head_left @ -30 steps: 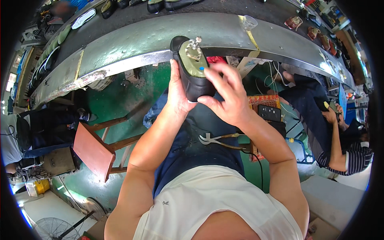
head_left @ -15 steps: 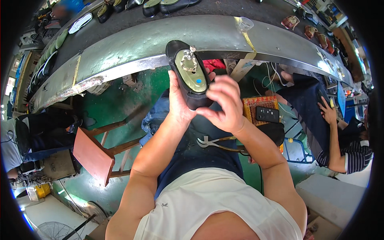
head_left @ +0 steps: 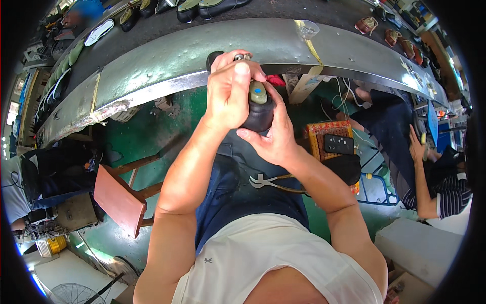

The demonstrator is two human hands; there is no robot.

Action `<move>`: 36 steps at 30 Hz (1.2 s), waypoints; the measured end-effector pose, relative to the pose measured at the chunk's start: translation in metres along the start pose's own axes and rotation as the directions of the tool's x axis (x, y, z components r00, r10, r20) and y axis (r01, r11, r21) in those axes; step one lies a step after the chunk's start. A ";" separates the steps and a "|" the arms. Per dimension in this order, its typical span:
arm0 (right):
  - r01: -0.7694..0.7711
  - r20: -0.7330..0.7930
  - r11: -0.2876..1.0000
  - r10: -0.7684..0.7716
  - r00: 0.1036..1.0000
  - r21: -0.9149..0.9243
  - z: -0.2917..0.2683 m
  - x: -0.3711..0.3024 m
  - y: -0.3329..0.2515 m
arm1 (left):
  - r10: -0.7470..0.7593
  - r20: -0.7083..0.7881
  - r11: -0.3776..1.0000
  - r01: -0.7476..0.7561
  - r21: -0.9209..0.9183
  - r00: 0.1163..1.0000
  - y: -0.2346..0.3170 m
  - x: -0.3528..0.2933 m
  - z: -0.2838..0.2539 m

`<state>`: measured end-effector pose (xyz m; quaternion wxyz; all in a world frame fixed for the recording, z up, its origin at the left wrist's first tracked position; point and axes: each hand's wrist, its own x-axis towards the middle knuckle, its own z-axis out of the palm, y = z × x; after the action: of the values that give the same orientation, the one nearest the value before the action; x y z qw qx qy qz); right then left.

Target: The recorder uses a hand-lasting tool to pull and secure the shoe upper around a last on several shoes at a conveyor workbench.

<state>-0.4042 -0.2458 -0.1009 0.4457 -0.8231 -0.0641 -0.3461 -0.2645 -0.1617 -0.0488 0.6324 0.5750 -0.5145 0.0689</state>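
We observe a long metal-edged workbench [head_left: 167, 61] curving across the view, with black shoes [head_left: 223, 7] and a white shoe-shaped piece [head_left: 99, 32] on its dark top at left and reddish-brown shoes [head_left: 365, 25] at right. The floor [head_left: 147, 126] is green; a wooden stool [head_left: 119, 199] stands at left. At right, a black phone [head_left: 338, 144] lies on an orange woven seat [head_left: 315, 136]; beyond it sits a co-worker in a striped sleeve [head_left: 446, 198].

On the bench edge we note a clear plastic cup [head_left: 307, 29]; its contents cannot be made out.

The black shoe [head_left: 257, 117] is between both hands, above the lap, toe toward the bench. The left hand [head_left: 226, 96] curls its fingers over the front; we cannot tell whether they pinch. The right hand [head_left: 276, 141] clasps the heel, thumb apart from fingers. Pincers [head_left: 260, 181] lie across the lap.
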 end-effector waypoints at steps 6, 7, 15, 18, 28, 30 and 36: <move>-0.207 -0.037 0.916 0.234 0.972 0.343 -0.007 -0.001 0.009 | -0.026 0.054 0.991 0.018 0.135 0.998 0.001 0.004 0.014; -0.246 0.004 0.841 0.279 0.960 0.482 -0.017 0.001 0.015 | -0.013 0.094 0.986 -0.003 0.169 0.995 0.000 0.000 0.014; -0.421 0.187 0.214 0.660 0.727 0.882 -0.065 0.053 0.034 | -0.031 -0.220 0.999 0.034 0.012 0.975 -0.043 0.011 0.002; -0.318 -0.032 0.419 0.645 0.763 0.851 -0.059 0.098 0.073 | -0.230 -0.273 0.972 0.236 -0.008 0.934 -0.104 0.026 -0.033; -0.366 -0.658 0.929 0.239 0.714 -0.060 -0.020 0.304 0.283 | -0.597 -0.385 0.718 0.683 0.135 0.704 -0.258 0.104 -0.124; -0.533 -0.548 0.838 0.394 0.738 -0.115 -0.009 0.311 0.309 | -0.708 -0.396 0.623 0.781 0.040 0.585 -0.275 0.125 -0.127; -0.528 -0.138 0.550 0.597 0.790 -0.647 0.031 0.308 0.306 | -0.756 -0.401 0.492 0.853 0.175 0.518 -0.324 0.175 -0.128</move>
<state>-0.0300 -0.4661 -0.1294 0.2110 -0.9170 0.3065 -0.1436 0.1089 -0.2549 -0.1089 0.5399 0.8360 -0.0690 -0.0692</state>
